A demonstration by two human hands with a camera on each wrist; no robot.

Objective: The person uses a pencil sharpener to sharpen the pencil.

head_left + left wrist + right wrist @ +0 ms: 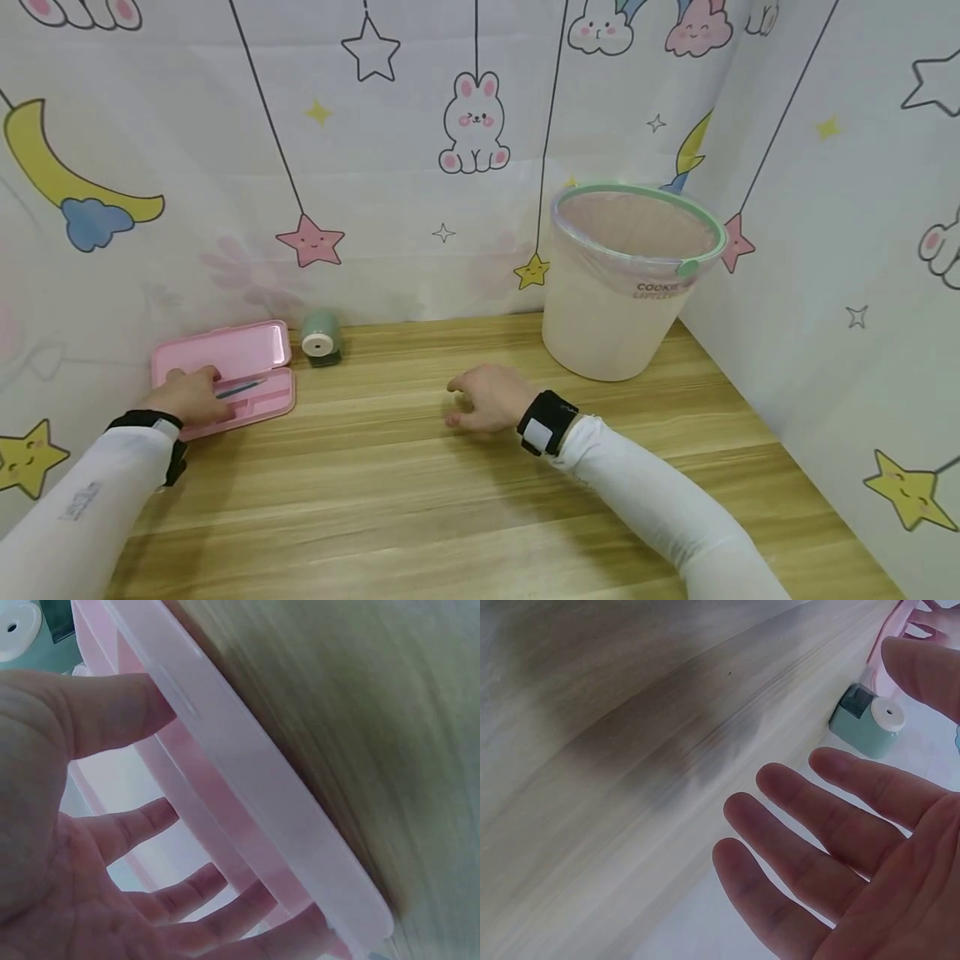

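At the back left of the table, a pink pencil case [273,406] lies with its lid [240,350] tipped back against the wall cloth. A thin blue pencil [242,388] rests inside. My left hand [192,396] reaches down into the case. In the left wrist view its thumb is at the front wall and its spread fingers [191,889] extend over the compartments; nothing pinched is visible between them. Just right of the case stands a green pencil sharpener [321,337] with a white round front. My right hand [495,398] hovers over mid-table, holding nothing, fingers loosely bent.
A cream bin [600,325] with a green rim and a clear liner stands at the back right. Patterned cloth walls [420,183] border the wood-grain table [375,500] at the back and right.
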